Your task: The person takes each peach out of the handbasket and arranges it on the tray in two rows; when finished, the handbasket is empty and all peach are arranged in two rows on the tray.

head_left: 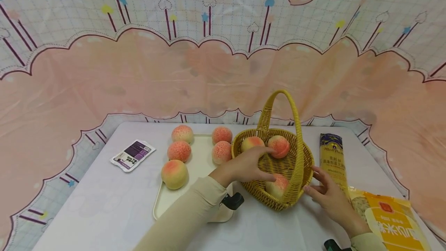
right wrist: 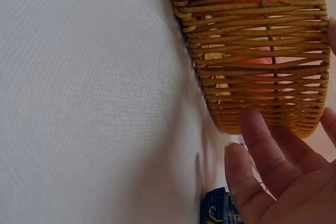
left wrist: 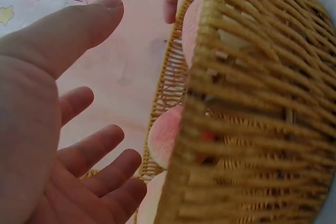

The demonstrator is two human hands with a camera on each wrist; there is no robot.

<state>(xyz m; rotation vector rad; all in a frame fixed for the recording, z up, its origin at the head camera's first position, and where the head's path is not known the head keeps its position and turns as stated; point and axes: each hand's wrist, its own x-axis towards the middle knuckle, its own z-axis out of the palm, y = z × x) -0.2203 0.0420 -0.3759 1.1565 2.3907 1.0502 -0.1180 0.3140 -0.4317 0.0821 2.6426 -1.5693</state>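
Wicker basket (head_left: 258, 194) stands on the surface (head_left: 87, 208), right of the tray (head_left: 201, 158), a narrow strip parting it from the spaghetti pack (head_left: 333, 162). The left hand (head_left: 245, 165), fingers spread and holding nothing, hovers over its left rim near three peaches (head_left: 278, 146) inside; the right hand (head_left: 329, 195), fingers loosely parted, lies at its right wall.

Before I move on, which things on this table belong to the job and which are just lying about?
In the job:
- basket, left hand over it, right hand at its side
- three peaches inside it
- probably the tray and the five peaches there

Apparently just lying about:
- white packet
- spaghetti pack
- yellow bag
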